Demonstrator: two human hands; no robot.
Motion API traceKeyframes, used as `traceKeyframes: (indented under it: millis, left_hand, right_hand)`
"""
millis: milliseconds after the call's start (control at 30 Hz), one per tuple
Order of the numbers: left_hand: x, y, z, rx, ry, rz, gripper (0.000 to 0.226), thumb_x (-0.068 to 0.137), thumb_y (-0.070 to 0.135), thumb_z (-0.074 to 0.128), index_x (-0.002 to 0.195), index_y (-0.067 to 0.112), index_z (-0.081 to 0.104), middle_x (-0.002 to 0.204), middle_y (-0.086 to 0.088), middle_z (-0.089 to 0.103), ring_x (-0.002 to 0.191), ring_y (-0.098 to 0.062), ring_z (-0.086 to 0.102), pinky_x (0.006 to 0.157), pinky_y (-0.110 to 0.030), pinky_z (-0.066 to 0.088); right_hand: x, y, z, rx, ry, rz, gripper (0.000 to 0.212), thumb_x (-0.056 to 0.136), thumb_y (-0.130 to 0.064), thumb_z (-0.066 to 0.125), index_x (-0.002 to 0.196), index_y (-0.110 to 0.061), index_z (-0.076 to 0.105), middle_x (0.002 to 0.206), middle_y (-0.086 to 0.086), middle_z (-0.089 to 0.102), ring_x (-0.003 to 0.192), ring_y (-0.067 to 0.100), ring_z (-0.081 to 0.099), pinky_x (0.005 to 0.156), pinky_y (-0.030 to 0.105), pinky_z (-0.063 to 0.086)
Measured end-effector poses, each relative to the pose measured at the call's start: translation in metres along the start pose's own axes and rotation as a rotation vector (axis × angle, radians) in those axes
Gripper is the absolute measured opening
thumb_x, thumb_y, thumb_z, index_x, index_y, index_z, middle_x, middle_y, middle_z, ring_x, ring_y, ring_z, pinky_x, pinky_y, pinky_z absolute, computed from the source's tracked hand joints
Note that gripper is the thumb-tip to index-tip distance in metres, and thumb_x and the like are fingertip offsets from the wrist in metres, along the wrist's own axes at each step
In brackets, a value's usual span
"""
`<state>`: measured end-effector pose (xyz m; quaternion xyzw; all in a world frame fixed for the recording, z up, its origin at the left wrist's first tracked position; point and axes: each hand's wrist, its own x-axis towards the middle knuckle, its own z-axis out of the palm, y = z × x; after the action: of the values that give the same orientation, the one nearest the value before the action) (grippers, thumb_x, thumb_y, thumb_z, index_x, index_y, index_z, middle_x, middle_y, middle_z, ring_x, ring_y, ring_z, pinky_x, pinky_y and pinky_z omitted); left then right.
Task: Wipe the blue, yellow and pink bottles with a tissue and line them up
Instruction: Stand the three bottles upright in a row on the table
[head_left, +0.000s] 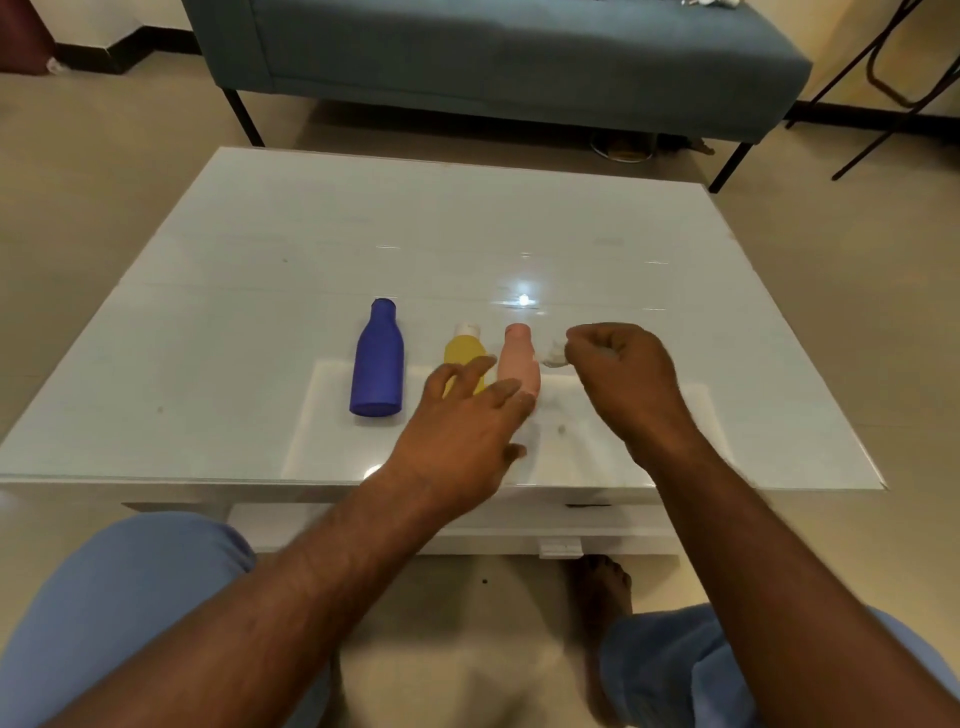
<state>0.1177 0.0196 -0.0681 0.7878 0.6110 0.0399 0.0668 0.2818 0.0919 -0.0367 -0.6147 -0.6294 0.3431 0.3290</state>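
Observation:
Three bottles stand side by side on the white glossy table (260, 312): a tall blue bottle (377, 361) on the left, a short yellow bottle (462, 353) with a white cap in the middle, and a pink bottle (517, 361) on the right. My left hand (462, 431) hovers in front of the yellow and pink bottles with its fingers spread, hiding their lower parts. Just right of the pink bottle, my right hand (623, 374) is closed around a crumpled white tissue (553, 356), a bit of which sticks out toward the bottle.
A blue-grey sofa (519, 57) on black legs stands beyond the table's far edge. A black metal chair frame (893, 88) is at the far right. My knees in blue trousers and a bare foot (602, 587) are below the table's near edge.

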Motion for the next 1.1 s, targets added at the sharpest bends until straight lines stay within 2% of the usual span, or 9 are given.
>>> traceKeyframes:
  millis: [33, 100, 167, 233, 333, 533, 867, 1100]
  left_hand:
    - [0.001, 0.002, 0.005, 0.018, -0.025, 0.006, 0.062, 0.101, 0.047, 0.053, 0.156, 0.031, 0.029, 0.166, 0.004, 0.027, 0.156, -0.027, 0.012, 0.124, -0.051, 0.008]
    - [0.002, 0.004, 0.013, 0.045, -0.053, 0.009, 0.067, 0.101, 0.048, 0.052, 0.158, 0.027, 0.024, 0.168, 0.001, 0.022, 0.155, -0.027, 0.014, 0.124, -0.052, 0.010]
    - [0.003, 0.005, 0.017, 0.059, -0.053, 0.012, 0.069, 0.101, 0.047, 0.052, 0.159, 0.023, 0.022, 0.168, 0.000, 0.019, 0.154, -0.026, 0.016, 0.123, -0.051, 0.012]
    - [0.004, 0.007, 0.017, 0.050, -0.050, 0.010, 0.071, 0.101, 0.048, 0.051, 0.160, 0.022, 0.020, 0.168, 0.000, 0.019, 0.154, -0.024, 0.019, 0.123, -0.050, 0.012]
    - [0.004, 0.009, 0.017, 0.012, -0.058, 0.006, 0.072, 0.101, 0.046, 0.053, 0.160, 0.021, 0.020, 0.167, -0.001, 0.022, 0.152, -0.023, 0.026, 0.125, -0.046, 0.012]
    - [0.002, 0.009, 0.012, -0.136, -0.081, -0.028, 0.071, 0.103, 0.035, 0.056, 0.161, 0.019, 0.018, 0.166, 0.000, 0.024, 0.146, -0.024, 0.037, 0.121, -0.036, 0.027]
    - [0.005, 0.009, 0.020, -0.127, -0.087, -0.040, 0.066, 0.105, 0.027, 0.054, 0.160, 0.019, 0.020, 0.164, -0.003, 0.029, 0.146, -0.024, 0.036, 0.120, -0.036, 0.030]
    - [0.003, 0.010, 0.021, -0.148, -0.087, -0.057, 0.066, 0.105, 0.028, 0.052, 0.161, 0.020, 0.019, 0.165, -0.003, 0.028, 0.146, -0.025, 0.037, 0.120, -0.036, 0.031]
  right_hand:
    - [0.002, -0.004, 0.004, -0.080, -0.014, -0.060, 0.026, 0.093, -0.025, 0.063, 0.101, -0.004, 0.077, 0.106, 0.009, 0.077, 0.104, 0.026, 0.070, 0.092, 0.036, 0.055]
    - [0.005, -0.008, 0.013, -0.276, -0.044, -0.202, 0.022, 0.097, -0.017, 0.063, 0.110, -0.008, 0.078, 0.113, 0.003, 0.075, 0.109, 0.020, 0.067, 0.094, 0.023, 0.046]
    - [0.011, -0.007, 0.022, -0.372, -0.079, -0.281, 0.031, 0.097, -0.007, 0.060, 0.123, -0.015, 0.075, 0.125, 0.005, 0.074, 0.117, 0.022, 0.068, 0.099, 0.023, 0.046]
    - [0.015, -0.006, 0.028, -0.348, -0.103, -0.253, 0.042, 0.094, -0.002, 0.060, 0.130, -0.019, 0.071, 0.130, 0.005, 0.072, 0.119, 0.023, 0.067, 0.103, 0.029, 0.050]
    - [0.022, -0.005, 0.038, -0.426, -0.126, -0.266, 0.034, 0.091, -0.003, 0.063, 0.120, -0.016, 0.076, 0.120, 0.007, 0.076, 0.109, 0.026, 0.071, 0.097, 0.034, 0.055]
    - [0.023, -0.010, 0.045, -0.610, -0.221, -0.221, 0.031, 0.090, -0.010, 0.072, 0.119, -0.018, 0.078, 0.121, 0.007, 0.074, 0.110, 0.028, 0.069, 0.093, 0.030, 0.050]
    - [0.021, -0.018, 0.041, -0.727, -0.318, -0.135, 0.033, 0.095, -0.017, 0.072, 0.128, -0.021, 0.074, 0.133, 0.007, 0.070, 0.123, 0.027, 0.064, 0.108, 0.034, 0.050]
    - [0.017, -0.020, 0.041, -0.743, -0.337, -0.128, 0.036, 0.094, -0.016, 0.073, 0.129, -0.022, 0.073, 0.135, 0.007, 0.069, 0.125, 0.026, 0.063, 0.110, 0.034, 0.049]
